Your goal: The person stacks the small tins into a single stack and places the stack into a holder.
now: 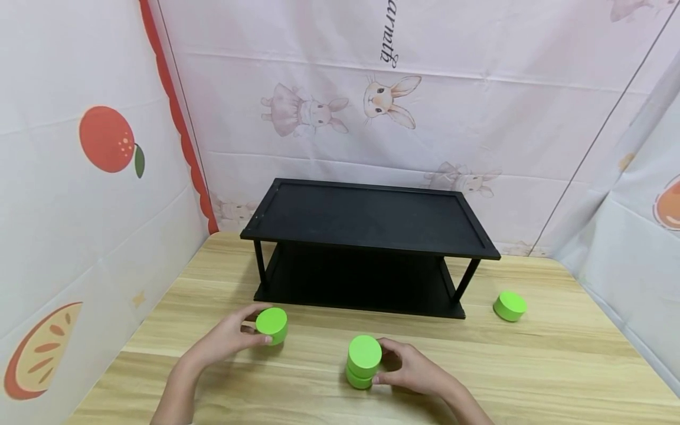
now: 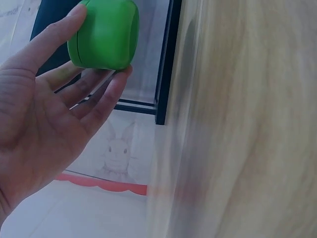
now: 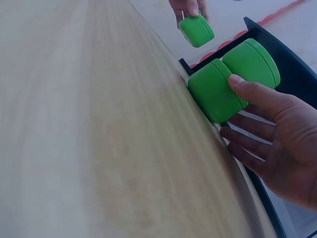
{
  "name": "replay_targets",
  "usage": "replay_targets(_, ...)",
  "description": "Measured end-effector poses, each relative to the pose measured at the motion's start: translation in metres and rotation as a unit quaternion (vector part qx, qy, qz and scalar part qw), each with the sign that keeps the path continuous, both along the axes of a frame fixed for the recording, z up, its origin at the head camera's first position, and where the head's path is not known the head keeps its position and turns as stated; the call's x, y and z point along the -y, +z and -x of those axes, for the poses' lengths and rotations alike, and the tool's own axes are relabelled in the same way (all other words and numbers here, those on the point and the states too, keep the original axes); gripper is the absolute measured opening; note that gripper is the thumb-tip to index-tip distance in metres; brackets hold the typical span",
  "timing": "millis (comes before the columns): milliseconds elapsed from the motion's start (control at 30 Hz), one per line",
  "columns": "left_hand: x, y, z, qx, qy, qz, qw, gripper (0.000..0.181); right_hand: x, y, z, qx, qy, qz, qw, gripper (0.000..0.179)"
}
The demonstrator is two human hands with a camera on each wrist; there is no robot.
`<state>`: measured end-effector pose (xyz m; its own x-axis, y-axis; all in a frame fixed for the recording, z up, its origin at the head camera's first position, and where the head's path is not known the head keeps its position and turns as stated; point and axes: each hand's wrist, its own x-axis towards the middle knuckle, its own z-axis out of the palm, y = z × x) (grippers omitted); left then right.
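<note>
A green round lidded box [image 1: 272, 326] is pinched between the thumb and fingers of my left hand [image 1: 227, 340]. In the left wrist view this box [image 2: 106, 34] is tipped on its side in the picture, a thin lid seam along one edge. Two more such boxes stand stacked, the upper green box [image 1: 365, 352] on top of the lower green box [image 1: 359, 381]. My right hand [image 1: 411, 370] grips the lower one from the right; in the right wrist view its thumb [image 3: 237, 79] lies near where the two meet, other fingers partly hidden behind.
Behind the hands stands a black two-tier rack [image 1: 372, 215] with a bare top and a lower shelf [image 1: 356, 280]. Another green box [image 1: 510, 306] sits on the wooden table [image 1: 558, 354] right of the rack. Printed cloth [image 1: 319, 53] hangs around the back and sides.
</note>
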<state>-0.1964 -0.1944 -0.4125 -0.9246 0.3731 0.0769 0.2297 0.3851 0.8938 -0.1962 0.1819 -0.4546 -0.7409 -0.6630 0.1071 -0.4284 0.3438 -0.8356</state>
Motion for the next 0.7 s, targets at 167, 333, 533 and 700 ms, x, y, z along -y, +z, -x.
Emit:
replay_targets(167,-0.0016,-0.0004,0.0002,-0.002,0.015,0.011,0.9998,0.059,0.0006,0.0012,0.0003,0.004,0.000,-0.001,1.0000,0.051)
replay_targets(333,-0.0028,0.0022,-0.0005,0.001,0.022,0.010,0.9997,0.061,-0.0002,0.0007,0.0008,-0.001,0.003,-0.001,1.0000,0.049)
replay_targets(533,-0.0044,0.0052,-0.0014,-0.007,0.028,0.010,0.9995,0.063,0.0003,0.0004,0.0003,-0.005,0.001,-0.004,1.0000,0.050)
replay_targets(700,-0.0063,0.0057,-0.0022,-0.012,0.037,0.022,0.9990,0.063,0.0009,0.0016,-0.0001,-0.004,-0.001,-0.008,1.0000,0.049)
